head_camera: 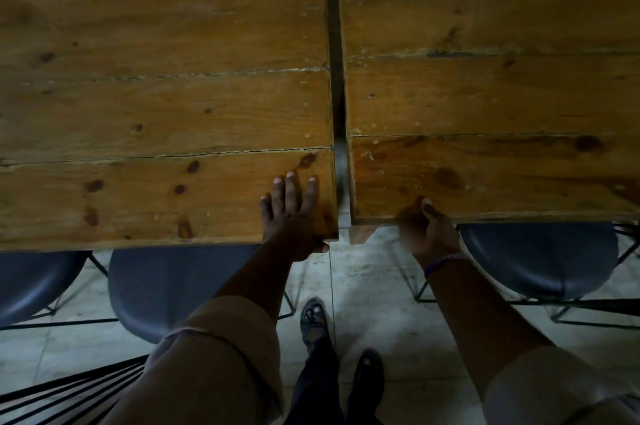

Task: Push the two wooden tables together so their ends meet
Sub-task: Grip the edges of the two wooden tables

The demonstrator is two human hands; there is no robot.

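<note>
From the head view, two plank-topped tables fill the upper half of the picture. The left table [156, 95] spans the upper left and the right table [485, 95] the upper right. Their ends face each other across a narrow dark gap [335, 78] that runs down the middle of the frame, so they are near but do not touch. The right table's near edge sits a little higher in the picture than the left one's.

The left hand [294, 213] lies at the left table's near right corner, just left of centre. Its fingers [290, 189] are spread straight and flat on the wood, and the thumb pokes out at the near edge. The right hand [427, 230], a bit blurred, grips the right table's near edge close to its left corner. Its thumb is on top and the other fingers are hidden beneath. A purple band [443, 262] circles that wrist, and both arms wear rolled beige sleeves [225, 355].

Dark round chair seats [180, 286] on thin black frames are tucked beside the tables along the near side. Two sandalled feet [313, 317] stand on the pale tiled floor [367, 279] at bottom centre.
</note>
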